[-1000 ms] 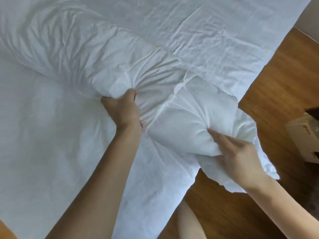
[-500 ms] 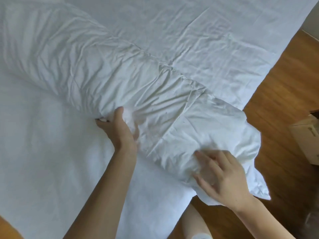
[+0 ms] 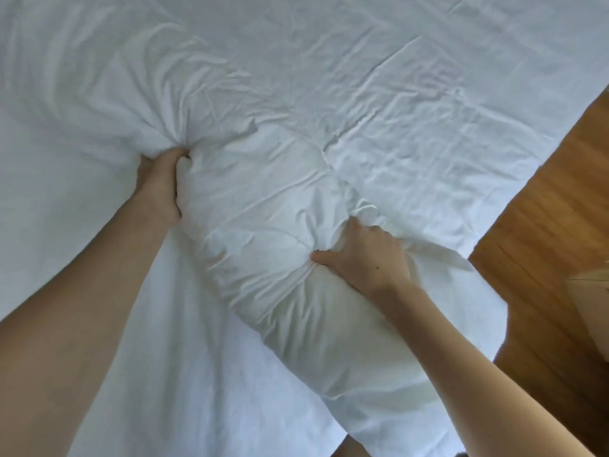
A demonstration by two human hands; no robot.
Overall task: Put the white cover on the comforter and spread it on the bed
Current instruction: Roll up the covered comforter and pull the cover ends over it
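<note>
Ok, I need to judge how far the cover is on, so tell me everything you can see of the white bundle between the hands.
The bundle is a long, puffy white roll of soft, creased fabric, lying diagonally on the flat white sheet near the bed's corner. Its near end hangs past the edge over the wooden floor. The left hand grips gathered folds on its left side; the right hand grips bunched cloth on its right. Cover and comforter cannot be told apart.

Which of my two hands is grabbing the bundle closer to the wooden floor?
The right hand. It grips the white bundle near the bed's edge by the wooden floor; the left hand grips farther in.
</note>
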